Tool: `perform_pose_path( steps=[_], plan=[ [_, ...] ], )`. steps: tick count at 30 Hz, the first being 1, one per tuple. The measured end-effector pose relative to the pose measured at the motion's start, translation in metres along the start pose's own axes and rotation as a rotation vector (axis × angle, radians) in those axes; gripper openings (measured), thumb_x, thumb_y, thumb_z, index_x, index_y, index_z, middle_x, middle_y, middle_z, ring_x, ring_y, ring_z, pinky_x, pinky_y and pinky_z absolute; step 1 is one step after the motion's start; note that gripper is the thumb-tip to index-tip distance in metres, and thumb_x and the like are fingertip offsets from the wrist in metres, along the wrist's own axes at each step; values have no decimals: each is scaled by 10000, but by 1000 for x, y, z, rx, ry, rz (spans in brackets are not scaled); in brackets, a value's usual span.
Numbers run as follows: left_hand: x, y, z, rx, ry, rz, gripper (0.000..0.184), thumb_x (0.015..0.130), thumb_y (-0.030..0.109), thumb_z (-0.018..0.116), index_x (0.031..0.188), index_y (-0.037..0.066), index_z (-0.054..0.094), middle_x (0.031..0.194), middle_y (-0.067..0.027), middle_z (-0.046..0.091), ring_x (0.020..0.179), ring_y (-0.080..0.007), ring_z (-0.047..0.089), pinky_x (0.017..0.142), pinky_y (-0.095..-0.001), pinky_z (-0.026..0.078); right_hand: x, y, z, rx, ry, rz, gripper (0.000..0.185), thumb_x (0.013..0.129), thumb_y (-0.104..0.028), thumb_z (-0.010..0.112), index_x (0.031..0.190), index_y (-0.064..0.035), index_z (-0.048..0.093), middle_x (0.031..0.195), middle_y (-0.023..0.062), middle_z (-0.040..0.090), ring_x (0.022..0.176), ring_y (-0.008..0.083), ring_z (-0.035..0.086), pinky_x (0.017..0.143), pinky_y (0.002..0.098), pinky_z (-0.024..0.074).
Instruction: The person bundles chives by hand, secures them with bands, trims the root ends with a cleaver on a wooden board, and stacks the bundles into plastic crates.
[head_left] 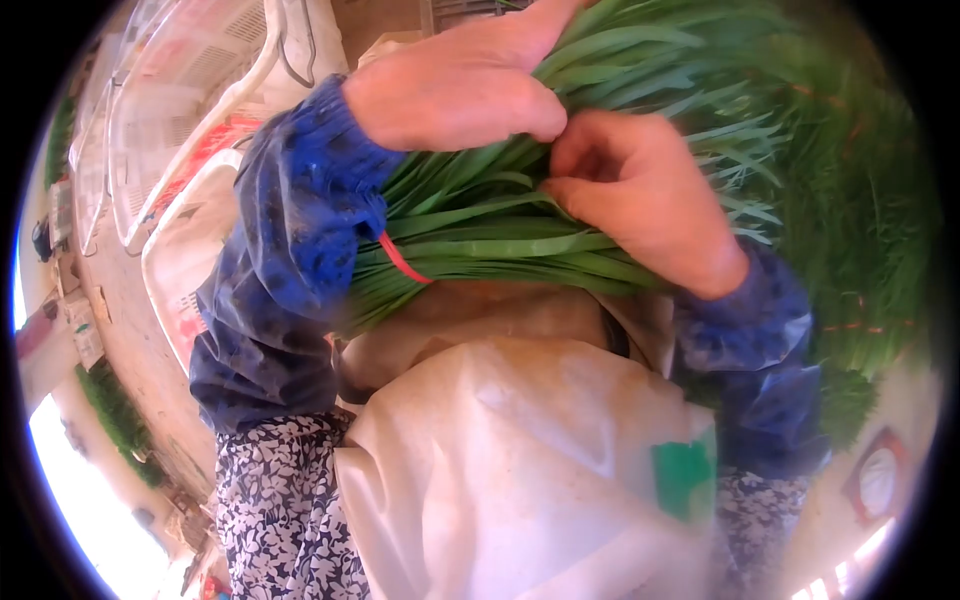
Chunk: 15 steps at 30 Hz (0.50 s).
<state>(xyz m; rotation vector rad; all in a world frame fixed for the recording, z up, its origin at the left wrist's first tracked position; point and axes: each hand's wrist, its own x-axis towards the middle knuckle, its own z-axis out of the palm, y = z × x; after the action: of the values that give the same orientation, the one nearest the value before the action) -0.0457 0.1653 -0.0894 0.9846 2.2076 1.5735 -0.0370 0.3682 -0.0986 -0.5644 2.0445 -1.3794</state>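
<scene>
A thick bunch of long flat green leaves, like garlic chives, lies across my lap, with a red band round its left end. Over the top of the bunch my left hand is bent, its fingers curled and one part reaching up to the frame's top edge. My right hand comes in from the right with thumb and fingers pinched together against the leaves. The two hands almost meet above the bunch. Whatever is between the fingers of either hand is hidden or too small to name.
More green bunches with thin red bands are piled at the right. White plastic crates stand at the upper left. A pale apron with a green patch covers my lap. Another green heap lies far left.
</scene>
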Motion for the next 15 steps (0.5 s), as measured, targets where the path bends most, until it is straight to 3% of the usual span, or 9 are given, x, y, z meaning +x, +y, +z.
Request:
perform_pose_path(
  steps=[3, 6, 8, 9, 10, 11, 12, 13, 15],
  plan=[
    [4, 9, -3, -89, -4, -152, 930, 749, -30, 565, 1549, -28, 91, 1516, -184, 303, 1403, -231, 292, 1144, -301, 240, 1, 2, 3, 24, -22, -16, 178, 741, -99, 686, 819, 61, 694, 661, 129, 662, 606, 139, 599, 583, 307, 487],
    [5, 1, -9, -477, -45, -242, 915, 752, -53, 549, 1550, -19, 103, 1486, -171, 347, 1382, -231, 317, 1129, -291, 251, 4, -2, 4, 66, -55, -23, 179, 734, -111, 679, 807, 51, 704, 665, 153, 664, 605, 176, 618, 592, 323, 496],
    [0, -9, -4, -178, -25, 0, 926, 757, -76, 545, 1555, -5, 80, 1480, -172, 355, 1353, -227, 380, 1101, -309, 324, 5, -7, 5, 27, -83, -13, 180, 733, -119, 671, 800, 44, 708, 668, 170, 664, 603, 208, 636, 602, 338, 505],
    [-1, -13, -2, -78, -10, 88, 930, 759, -83, 543, 1556, 0, 72, 1478, -173, 358, 1343, -226, 402, 1092, -315, 348, 5, -8, 6, -50, -98, -32, 173, 770, -72, 663, 876, 59, 702, 701, 121, 670, 642, 155, 619, 602, 305, 496],
    [-2, -10, 1, -49, 94, -134, 932, 725, -32, 586, 1550, 24, 157, 1456, -158, 419, 1332, -208, 429, 1103, -314, 343, 5, -10, 6, -132, -105, -48, 180, 808, -26, 655, 952, 74, 696, 734, 73, 677, 681, 102, 601, 602, 272, 486],
    [1, -4, 4, -21, 191, -350, 937, 691, 20, 629, 1544, 48, 243, 1433, -142, 481, 1322, -190, 457, 1115, -313, 338, 4, -7, 11, -164, -73, -71, 182, 787, -30, 658, 939, 58, 704, 714, 138, 681, 648, 157, 639, 598, 312, 501],
    [9, 18, 4, 15, 156, -481, 913, 707, 50, 625, 1540, 48, 250, 1411, -161, 511, 1308, -189, 483, 1102, -308, 351, 2, -3, 13, -333, -17, -246, 169, 760, -51, 671, 906, 15, 724, 734, 188, 674, 639, 268, 670, 612, 355, 519],
    [8, 12, 6, 34, 166, -363, 913, 712, 51, 621, 1542, 41, 240, 1424, -166, 499, 1322, -205, 473, 1109, -314, 343, -3, -9, 18, -470, 59, -281, 135, 734, -79, 678, 846, -26, 731, 736, 203, 653, 673, 357, 664, 629, 398, 532],
    [1, -8, 8, 54, 162, -224, 912, 717, 52, 617, 1543, 35, 231, 1437, -170, 486, 1337, -221, 464, 1116, -321, 335, -6, -10, 36, -647, 157, -539, 90, 729, -136, 663, 740, -47, 649, 720, 141, 623, 712, 345, 645, 633, 436, 522]
  ],
)
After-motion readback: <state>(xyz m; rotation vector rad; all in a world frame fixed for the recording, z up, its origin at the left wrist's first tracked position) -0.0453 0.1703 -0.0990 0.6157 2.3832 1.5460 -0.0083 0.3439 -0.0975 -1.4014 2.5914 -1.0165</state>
